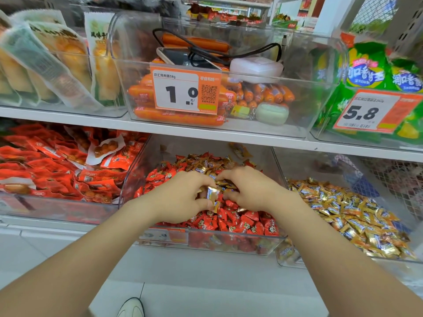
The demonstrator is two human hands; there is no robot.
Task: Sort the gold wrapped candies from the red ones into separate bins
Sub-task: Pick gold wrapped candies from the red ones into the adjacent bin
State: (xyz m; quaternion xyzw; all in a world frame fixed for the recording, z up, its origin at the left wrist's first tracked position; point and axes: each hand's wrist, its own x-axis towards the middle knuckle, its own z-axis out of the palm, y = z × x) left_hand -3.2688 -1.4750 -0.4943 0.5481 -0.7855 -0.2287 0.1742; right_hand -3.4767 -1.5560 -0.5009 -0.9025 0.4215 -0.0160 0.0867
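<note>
Two hands in the middle bin (229,245)

Red candies (240,223) and gold candies (211,193) lie mixed there; the left hand (183,197) clamps gold candies between thumb and curled fingers; the right hand (248,191) pinches more beside it; the right bin (288,259) holds gold ones.

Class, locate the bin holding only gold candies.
Head view: the gold-candy bin sits on the lower shelf at right, directly beside the mixed middle bin.

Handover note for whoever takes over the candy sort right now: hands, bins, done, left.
Left hand pinches one gold wrapped candy over the middle clear plastic bin.
Right hand: fingers curled into the same pile; grasp unclear.
Done: right clear plastic bin holds a heap of gold candies.
Left: more gold candies lie mixed with red wrapped candies at the middle bin's back; move them right.
</note>
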